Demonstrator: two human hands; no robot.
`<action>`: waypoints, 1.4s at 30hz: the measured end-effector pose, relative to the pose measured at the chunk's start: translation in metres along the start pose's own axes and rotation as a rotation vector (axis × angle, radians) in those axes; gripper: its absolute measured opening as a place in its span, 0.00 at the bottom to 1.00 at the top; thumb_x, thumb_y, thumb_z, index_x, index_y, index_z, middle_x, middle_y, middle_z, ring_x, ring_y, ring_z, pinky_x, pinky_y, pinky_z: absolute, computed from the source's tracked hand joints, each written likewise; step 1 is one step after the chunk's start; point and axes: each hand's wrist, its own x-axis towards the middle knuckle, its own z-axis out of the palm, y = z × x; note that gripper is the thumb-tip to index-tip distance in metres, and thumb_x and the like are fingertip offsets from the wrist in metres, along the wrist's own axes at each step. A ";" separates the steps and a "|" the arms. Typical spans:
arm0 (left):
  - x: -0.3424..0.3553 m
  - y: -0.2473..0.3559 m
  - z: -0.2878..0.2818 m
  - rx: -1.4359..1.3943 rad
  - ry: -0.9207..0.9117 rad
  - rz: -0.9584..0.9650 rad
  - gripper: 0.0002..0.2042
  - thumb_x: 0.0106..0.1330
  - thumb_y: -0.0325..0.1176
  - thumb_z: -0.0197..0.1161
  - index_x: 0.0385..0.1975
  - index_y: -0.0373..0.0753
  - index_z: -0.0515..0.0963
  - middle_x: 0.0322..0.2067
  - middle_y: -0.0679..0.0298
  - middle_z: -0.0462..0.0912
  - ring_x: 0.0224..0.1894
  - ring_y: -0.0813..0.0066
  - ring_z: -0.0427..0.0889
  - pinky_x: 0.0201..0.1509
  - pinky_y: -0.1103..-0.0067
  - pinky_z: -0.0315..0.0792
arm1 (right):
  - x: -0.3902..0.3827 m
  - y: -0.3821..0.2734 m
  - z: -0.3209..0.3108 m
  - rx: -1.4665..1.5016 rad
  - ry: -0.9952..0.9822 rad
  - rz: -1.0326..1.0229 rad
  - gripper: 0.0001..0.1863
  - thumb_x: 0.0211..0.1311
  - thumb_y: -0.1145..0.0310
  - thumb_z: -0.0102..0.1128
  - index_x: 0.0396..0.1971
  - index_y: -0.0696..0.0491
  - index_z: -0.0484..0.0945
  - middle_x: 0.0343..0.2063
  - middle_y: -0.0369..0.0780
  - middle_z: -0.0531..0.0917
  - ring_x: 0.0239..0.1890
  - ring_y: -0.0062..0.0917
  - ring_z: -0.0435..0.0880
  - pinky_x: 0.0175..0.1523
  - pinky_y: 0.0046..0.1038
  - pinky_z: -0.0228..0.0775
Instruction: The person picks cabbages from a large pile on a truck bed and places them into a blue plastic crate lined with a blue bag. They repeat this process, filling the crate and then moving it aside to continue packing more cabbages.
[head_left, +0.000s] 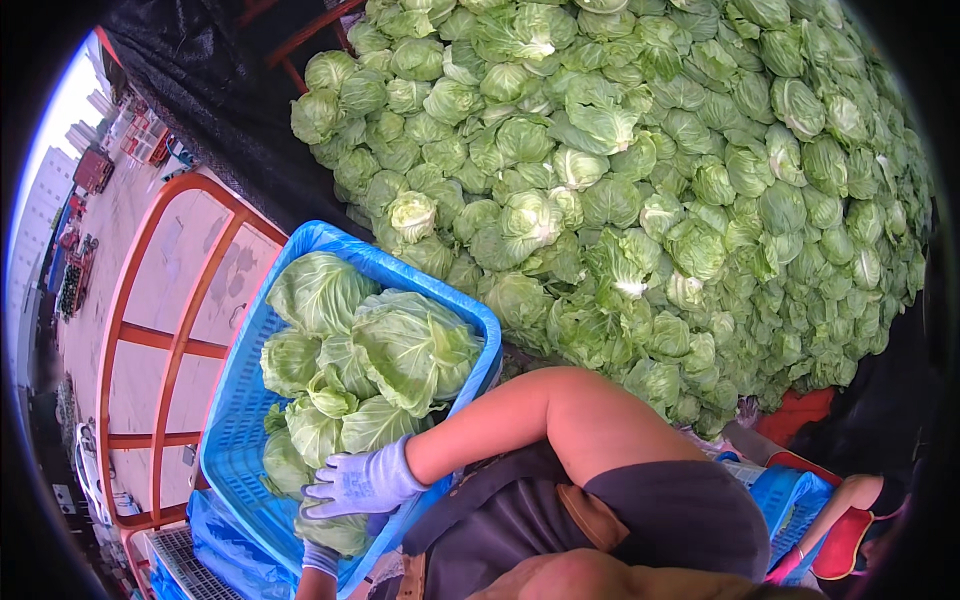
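Observation:
Several green cabbages (390, 350) lie in a large blue plastic crate (225, 440) on my left. At the crate's near end, a cabbage (340, 537) is held between my two gloved hands. My right hand (362, 482) reaches across and lies on its upper side, thumb and fingers curved against the leaves. My left hand (320, 556) is at its lower side; the cabbage hides most of those fingers. Both gloves are pale lavender knit.
A huge cabbage pile (640, 190) rises ahead and to the right. An orange metal rail (170, 370) borders the left side, beside black netting (220, 120). Blue plastic sheeting (225, 550) lies below the crate. At lower right, a co-worker's arm (835, 515) reaches to another blue crate (790, 500).

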 end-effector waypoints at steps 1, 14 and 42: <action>-0.008 0.013 -0.031 0.046 -0.003 0.058 0.27 0.78 0.52 0.49 0.71 0.46 0.65 0.65 0.60 0.74 0.61 0.59 0.77 0.67 0.58 0.70 | -0.015 -0.001 -0.034 0.065 0.224 -0.064 0.42 0.63 0.41 0.63 0.70 0.51 0.66 0.63 0.50 0.74 0.58 0.43 0.79 0.61 0.43 0.70; -0.049 -0.030 0.462 1.986 -0.244 1.122 0.40 0.60 0.44 0.66 0.72 0.35 0.60 0.72 0.42 0.60 0.75 0.35 0.55 0.77 0.46 0.45 | -0.520 0.306 -0.232 -0.703 0.345 1.903 0.64 0.51 0.37 0.74 0.81 0.35 0.40 0.79 0.51 0.43 0.78 0.62 0.43 0.68 0.71 0.54; -0.063 -0.015 0.558 1.500 -0.459 1.569 0.45 0.56 0.48 0.75 0.73 0.37 0.63 0.73 0.38 0.56 0.76 0.33 0.53 0.76 0.49 0.53 | -0.322 0.159 -0.270 0.949 1.052 0.759 0.39 0.69 0.62 0.60 0.74 0.61 0.56 0.64 0.45 0.75 0.63 0.31 0.78 0.69 0.32 0.68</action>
